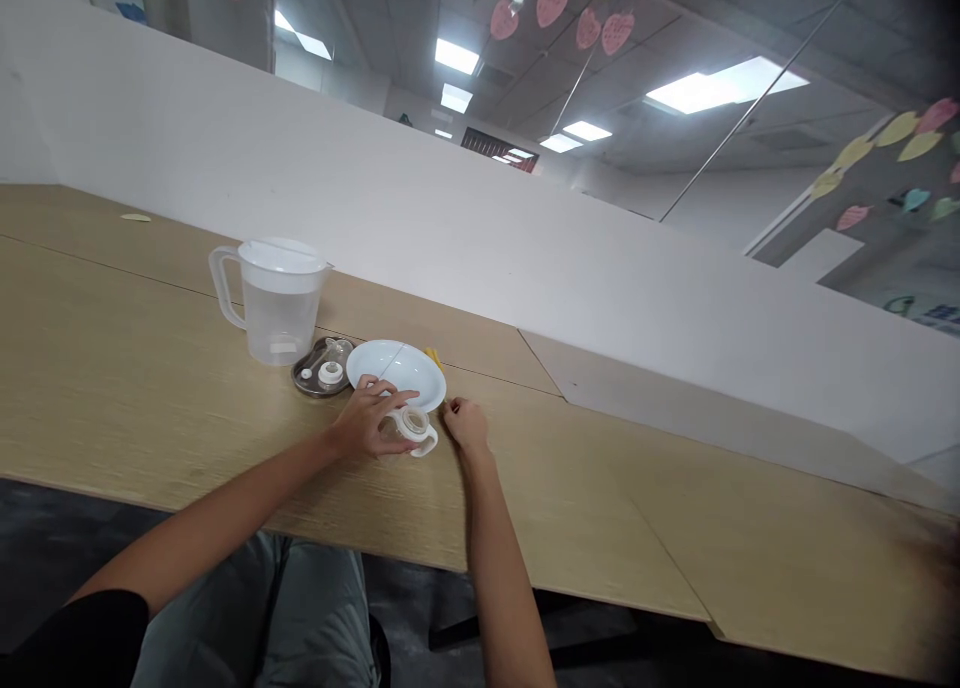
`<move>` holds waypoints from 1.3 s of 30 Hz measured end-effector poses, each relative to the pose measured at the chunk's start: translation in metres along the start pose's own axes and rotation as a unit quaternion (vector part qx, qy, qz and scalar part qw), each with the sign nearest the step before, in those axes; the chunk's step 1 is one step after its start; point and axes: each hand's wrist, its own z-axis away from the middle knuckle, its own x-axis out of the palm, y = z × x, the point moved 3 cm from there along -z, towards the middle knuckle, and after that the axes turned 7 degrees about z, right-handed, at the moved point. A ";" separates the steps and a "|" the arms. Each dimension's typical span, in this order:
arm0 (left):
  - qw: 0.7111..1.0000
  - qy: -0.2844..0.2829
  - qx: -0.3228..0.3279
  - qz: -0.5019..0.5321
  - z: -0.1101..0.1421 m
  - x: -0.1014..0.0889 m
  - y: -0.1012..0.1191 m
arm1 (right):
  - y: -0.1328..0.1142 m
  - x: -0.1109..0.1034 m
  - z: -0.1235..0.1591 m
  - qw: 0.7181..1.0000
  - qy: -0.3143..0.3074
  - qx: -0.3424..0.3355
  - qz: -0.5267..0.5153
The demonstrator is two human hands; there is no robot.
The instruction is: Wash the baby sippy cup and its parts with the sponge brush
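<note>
My left hand (371,420) is wrapped round a clear baby bottle (414,423) with a white side handle. The bottle's open mouth faces up towards me. To its right, my right hand (466,425) rests closed at the edge of a white bowl (405,365); whatever its fingertips pinch is too small to make out. Behind the bowl's right rim a bit of something yellow (433,356) shows. A small metal tray (306,381) left of the bowl carries a white bottle collar (330,373), a clear piece and a small white part.
A lidded plastic pitcher (281,303) with water in it stands at the back left. Farther left lies a yellow paper leaf (136,217). The wooden table (600,488) meets a low white wall (450,238) with glass above it.
</note>
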 end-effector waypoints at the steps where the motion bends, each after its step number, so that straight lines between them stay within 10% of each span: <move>1: 1.000 0.000 -0.002 -0.005 0.000 0.000 -0.002 | 0.000 0.000 0.000 1.000 0.000 0.000 0.000; 12: 0.995 0.095 0.042 0.001 0.000 -0.020 -0.018 | 0.001 -0.002 0.001 1.000 -0.007 0.001 -0.012; 17: 0.950 0.260 -0.160 -0.063 0.000 -0.059 -0.062 | 0.001 -0.006 0.002 0.999 0.010 0.035 -0.023; 23: 0.920 0.086 -0.309 -0.223 0.010 -0.061 -0.115 | 0.002 -0.028 0.011 0.967 0.200 0.087 -0.131; 28: 0.911 -0.031 -0.311 -0.268 0.017 -0.043 -0.125 | -0.017 -0.039 0.016 0.954 0.258 -0.003 -0.152; 33: 0.903 -0.052 -0.296 -0.308 0.020 -0.040 -0.123 | -0.061 -0.052 0.014 0.962 0.216 -0.139 -0.091; 39: 0.905 -0.041 -0.296 -0.302 0.021 -0.041 -0.119 | -0.105 -0.043 0.001 0.976 0.026 -0.211 -0.042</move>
